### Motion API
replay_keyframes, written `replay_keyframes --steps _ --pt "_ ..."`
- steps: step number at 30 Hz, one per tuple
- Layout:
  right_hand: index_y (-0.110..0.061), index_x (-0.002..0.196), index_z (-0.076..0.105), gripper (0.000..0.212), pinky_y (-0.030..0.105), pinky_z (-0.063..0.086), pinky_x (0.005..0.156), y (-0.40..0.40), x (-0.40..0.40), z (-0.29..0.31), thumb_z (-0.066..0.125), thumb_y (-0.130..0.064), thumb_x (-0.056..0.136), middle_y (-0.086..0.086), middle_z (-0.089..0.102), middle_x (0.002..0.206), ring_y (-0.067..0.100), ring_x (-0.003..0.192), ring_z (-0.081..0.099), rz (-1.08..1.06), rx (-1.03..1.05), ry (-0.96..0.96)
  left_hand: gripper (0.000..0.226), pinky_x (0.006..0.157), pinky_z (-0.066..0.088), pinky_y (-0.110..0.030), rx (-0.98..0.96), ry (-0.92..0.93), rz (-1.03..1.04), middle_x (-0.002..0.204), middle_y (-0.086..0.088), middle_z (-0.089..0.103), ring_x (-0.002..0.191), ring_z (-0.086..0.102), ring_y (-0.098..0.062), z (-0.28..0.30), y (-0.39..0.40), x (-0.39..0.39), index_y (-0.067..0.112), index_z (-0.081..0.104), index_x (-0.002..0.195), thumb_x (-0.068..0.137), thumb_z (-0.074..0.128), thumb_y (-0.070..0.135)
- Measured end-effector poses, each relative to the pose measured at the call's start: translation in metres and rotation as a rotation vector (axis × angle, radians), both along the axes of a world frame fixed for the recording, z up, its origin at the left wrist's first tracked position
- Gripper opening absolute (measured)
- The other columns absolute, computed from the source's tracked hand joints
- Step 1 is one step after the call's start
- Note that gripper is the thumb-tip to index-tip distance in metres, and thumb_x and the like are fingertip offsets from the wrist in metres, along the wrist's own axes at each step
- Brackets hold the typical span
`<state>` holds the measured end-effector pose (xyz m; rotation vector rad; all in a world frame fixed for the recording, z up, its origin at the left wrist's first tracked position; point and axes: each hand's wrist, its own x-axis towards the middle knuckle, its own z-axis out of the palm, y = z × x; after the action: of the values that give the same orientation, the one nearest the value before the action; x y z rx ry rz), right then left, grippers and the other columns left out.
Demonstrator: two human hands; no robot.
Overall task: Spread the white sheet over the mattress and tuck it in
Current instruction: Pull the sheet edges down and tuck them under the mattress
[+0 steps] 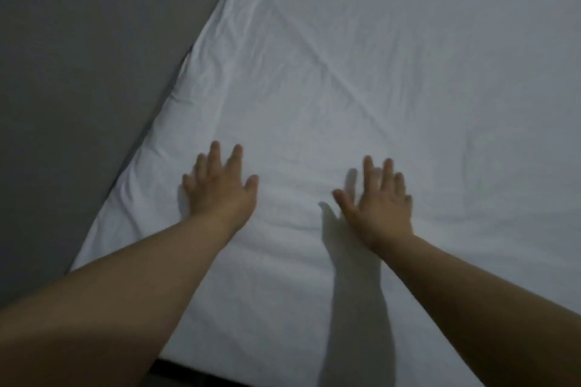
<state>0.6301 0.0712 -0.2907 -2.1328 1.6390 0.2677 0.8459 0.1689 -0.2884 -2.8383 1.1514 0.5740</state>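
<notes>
Across almost the whole view lies the white cotton-like sheet (pixel 377 88), spread flat over the mattress, which is itself fully hidden under the cloth; only its shape shows along the left edge, where the sheet folds down beside the plain grey wall (pixel 78 72). A thin dark gap between this edge and the wall can be seen in a few places, but what is inside it is too dark to tell. The far and right parts of the sheet are cut off by the frame, so its other edges are not visible. At the near edge, a small dark strip (pixel 169 371) appears under the sheet, too dim to identify. The left hand (pixel 220 188) rests flat on the sheet near its left edge, with fingers straight and a little spread, holding nothing. The right hand (pixel 380 201) lies the same way, palm down, fingers straight, apart from the left one and more toward the middle of the bed. Both bare forearms enter from the bottom corners. Soft wrinkles and one long diagonal crease cross the cloth. No label or writing is readable; the light is dim and the picture is slightly blurred.
</notes>
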Motion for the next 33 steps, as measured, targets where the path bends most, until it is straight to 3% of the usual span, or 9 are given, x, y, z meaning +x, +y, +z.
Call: replay_keyframes --steps 4,9,12,15,19,23,28,30,33 --pt "-0.032 0.150 -0.011 0.085 0.058 -0.006 0.114 0.038 -0.012 -0.031 0.019 -0.076 0.084 0.003 -0.018 0.159 0.033 0.146 -0.019 0.190 -0.053 0.080 0.087 0.112 -0.004 -0.062 0.177 0.042 -0.106 0.156 0.008 -0.029 0.144 -0.022 -0.032 -0.033 0.006 -0.046 0.046 -0.021 0.143 0.074 0.011 0.087" --pt "-0.029 0.151 -0.007 0.092 0.056 0.001 0.116 0.092 -0.187 -0.034 0.005 -0.082 0.077 0.002 -0.010 0.161 0.030 0.148 -0.010 -0.086 -0.102 0.217 0.095 0.112 -0.002 -0.063 0.273 0.055 0.158 0.157 0.006 -0.026 0.145 -0.014 -0.038 -0.024 0.098 -0.027 0.045 -0.020 0.144 0.067 0.007 0.091" --pt "-0.023 0.153 -0.002 0.097 0.056 0.008 0.116 0.092 -0.262 -0.006 0.006 -0.081 0.076 0.009 -0.007 0.161 0.036 0.147 -0.002 -0.442 -0.035 0.282 0.096 0.115 0.006 -0.060 0.289 0.022 0.417 0.159 -0.010 -0.012 0.143 0.001 -0.045 -0.003 0.121 -0.039 0.027 -0.003 0.153 0.078 0.019 0.082" --pt "-0.022 0.153 0.001 0.090 0.057 0.008 0.116 0.069 -0.257 -0.004 0.023 -0.075 0.084 0.012 -0.007 0.160 0.037 0.147 -0.002 -0.412 -0.099 0.173 0.073 0.117 0.011 -0.052 0.062 -0.122 0.105 0.160 -0.011 -0.004 0.146 0.004 -0.035 0.005 0.069 -0.108 0.019 0.009 0.153 0.094 0.029 0.058" --pt "-0.032 0.151 -0.009 0.084 0.059 -0.005 0.115 0.068 -0.230 -0.030 0.021 -0.075 0.085 0.002 -0.018 0.160 0.034 0.146 -0.018 -0.029 -0.092 0.084 0.079 0.114 -0.006 -0.056 0.081 -0.004 -0.337 0.158 0.002 -0.023 0.146 -0.019 -0.029 -0.022 0.013 -0.255 0.040 -0.013 0.148 0.084 0.013 0.077" --pt "-0.031 0.151 -0.010 0.090 0.056 -0.008 0.114 0.092 -0.318 -0.053 0.010 -0.081 0.079 -0.001 -0.016 0.160 0.030 0.146 -0.018 -0.166 -0.177 0.137 0.086 0.114 -0.010 -0.058 0.078 -0.071 -0.352 0.157 0.001 -0.027 0.144 -0.024 -0.031 -0.049 0.039 -0.293 0.038 -0.022 0.146 0.075 -0.002 0.083" --pt "-0.019 0.153 -0.001 0.111 0.060 0.001 0.116 0.130 -0.491 -0.016 0.007 -0.090 0.068 0.012 -0.006 0.160 0.040 0.146 0.000 -0.823 0.053 0.380 0.088 0.114 -0.001 -0.062 0.278 -0.032 -0.212 0.156 0.002 -0.030 0.144 -0.019 -0.037 -0.026 0.066 -0.286 0.042 -0.020 0.146 0.073 0.003 0.086" --pt "-0.012 0.153 0.003 0.105 0.058 -0.001 0.116 0.124 -0.513 0.006 0.019 -0.083 0.078 0.020 -0.004 0.159 0.041 0.146 -0.003 -1.031 0.078 0.365 0.090 0.114 0.002 -0.063 0.290 -0.009 -0.176 0.157 -0.001 -0.025 0.145 -0.015 -0.038 -0.014 0.064 -0.295 0.040 -0.013 0.149 0.075 0.010 0.086" --pt "-0.022 0.153 -0.005 0.089 0.056 0.001 0.115 0.092 -0.466 0.003 0.025 -0.073 0.087 0.010 -0.014 0.160 0.036 0.147 -0.010 -0.667 -0.087 0.189 0.095 0.112 0.000 -0.063 0.245 0.052 -0.295 0.155 0.000 -0.030 0.144 -0.020 -0.036 -0.011 0.050 -0.328 0.043 -0.018 0.146 0.072 0.018 0.089"
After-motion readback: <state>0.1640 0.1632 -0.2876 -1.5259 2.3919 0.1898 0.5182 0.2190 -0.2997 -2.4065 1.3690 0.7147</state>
